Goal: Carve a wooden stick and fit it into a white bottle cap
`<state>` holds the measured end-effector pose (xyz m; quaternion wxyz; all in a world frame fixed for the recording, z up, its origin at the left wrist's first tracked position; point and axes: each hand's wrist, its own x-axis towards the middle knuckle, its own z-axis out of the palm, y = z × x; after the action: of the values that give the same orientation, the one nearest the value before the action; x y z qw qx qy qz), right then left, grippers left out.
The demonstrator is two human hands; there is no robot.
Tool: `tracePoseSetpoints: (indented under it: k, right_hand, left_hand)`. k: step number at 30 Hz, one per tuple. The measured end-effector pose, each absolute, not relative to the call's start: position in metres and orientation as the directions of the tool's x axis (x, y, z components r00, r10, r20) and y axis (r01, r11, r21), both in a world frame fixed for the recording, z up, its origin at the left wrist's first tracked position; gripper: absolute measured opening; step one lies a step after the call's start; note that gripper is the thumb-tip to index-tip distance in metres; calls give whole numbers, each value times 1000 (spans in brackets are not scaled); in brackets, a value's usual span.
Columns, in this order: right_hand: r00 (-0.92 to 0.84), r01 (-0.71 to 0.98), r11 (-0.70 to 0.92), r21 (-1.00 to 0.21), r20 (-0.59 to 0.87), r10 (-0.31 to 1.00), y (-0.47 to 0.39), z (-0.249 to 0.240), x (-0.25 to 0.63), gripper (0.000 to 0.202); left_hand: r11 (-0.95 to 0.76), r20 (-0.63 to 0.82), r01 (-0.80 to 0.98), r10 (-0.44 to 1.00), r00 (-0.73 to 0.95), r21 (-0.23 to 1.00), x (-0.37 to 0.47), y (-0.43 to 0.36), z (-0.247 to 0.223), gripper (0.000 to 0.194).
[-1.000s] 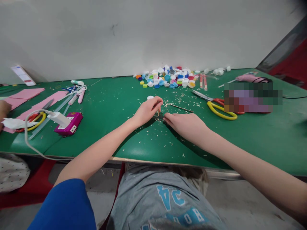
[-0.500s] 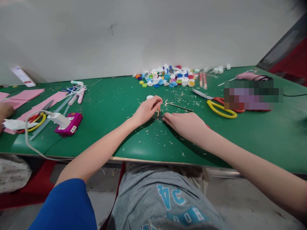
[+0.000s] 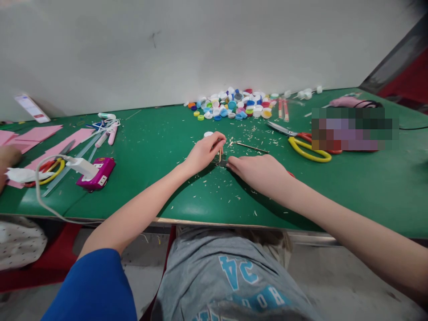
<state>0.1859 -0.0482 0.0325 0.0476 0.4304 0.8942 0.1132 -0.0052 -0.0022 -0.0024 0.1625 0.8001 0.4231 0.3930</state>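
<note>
Near the middle of the green table, my left hand [image 3: 207, 150] pinches a thin wooden stick [image 3: 220, 155], held upright with its lower end near the tabletop. Just right of it, my right hand [image 3: 256, 171] is closed on a small dark flat blade [image 3: 222, 163], whose tip reaches the foot of the stick. The handle is mostly covered by my fingers; a bit of red shows past the hand. Pale wood shavings [image 3: 238, 198] lie scattered around both hands. A white cap [image 3: 207, 134] sits behind my left hand, and a slim metal rod [image 3: 252, 147] lies behind my right.
Many bottle caps [image 3: 232, 105] are heaped by the wall. Scissors with red and yellow handles [image 3: 309, 151] lie at right. On the left are a magenta power strip [image 3: 100, 174] with a white cable, pink paper [image 3: 40, 133], more scissors [image 3: 55, 171], and another person's hand [image 3: 10, 155].
The dark blade shows a little more beside the stick. My hands have barely moved, and the view has shifted slightly.
</note>
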Motion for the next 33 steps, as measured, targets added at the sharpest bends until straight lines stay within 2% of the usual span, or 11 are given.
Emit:
tracePoseSetpoints:
  k: [33]
  right_hand:
    - [-632,761,608,225,51,773,-43,28,188,36]
  left_hand:
    - [-595,499,552,800,333,584,-6,-1,-5,18]
